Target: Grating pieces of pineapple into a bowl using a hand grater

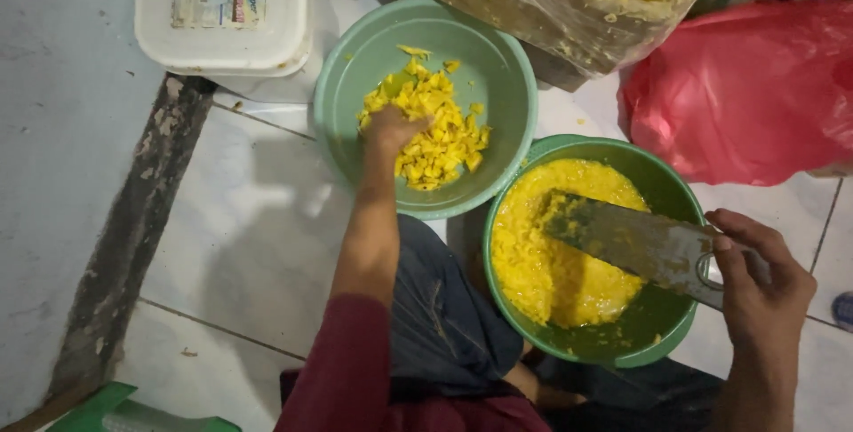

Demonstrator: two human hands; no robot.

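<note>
The left hand (391, 128) grasps yellow chopped pieces (435, 130) in the pale green plastic bowl (506, 68), while the right hand (760, 285) grips a broad metal cleaver (631, 241) (blade smeared yellow) laid over the yellow mash (542, 263) in the darker green round bowl (666, 183) on the tiled floor (258, 245).

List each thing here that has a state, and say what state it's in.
Pale green bowl: partly filled with yellow chunks.
Dark green bowl: holds yellow mash.
Cleaver: smeared, blade over the mash.
Left hand: in the chunks.
Right hand: gripping the cleaver handle.
Clear bag: open.
White tub: lidded.
</note>
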